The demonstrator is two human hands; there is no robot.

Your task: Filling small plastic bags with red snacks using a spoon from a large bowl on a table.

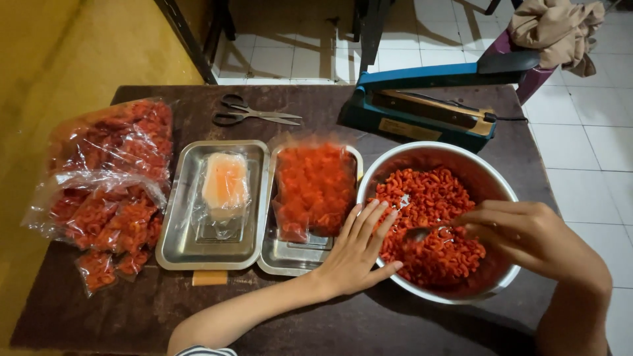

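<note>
A round steel bowl [488, 178] of red curled snack pieces [428, 198] stands at the table's right. My right hand [527, 234] is shut on a metal spoon [422, 232] whose head lies in the snacks. My left hand [359, 247] rests flat with fingers apart against the bowl's left rim. Beside it a steel tray [280, 260] carries a filled clear bag of the red snacks [315, 188].
A second steel tray [178, 247] holds a small bag with orange contents [225, 184]. Filled snack bags [109, 191] are piled at the left. Scissors [250, 113] and a blue heat sealer [422, 109] lie at the back. The dark table's edge [527, 132] meets white floor tiles.
</note>
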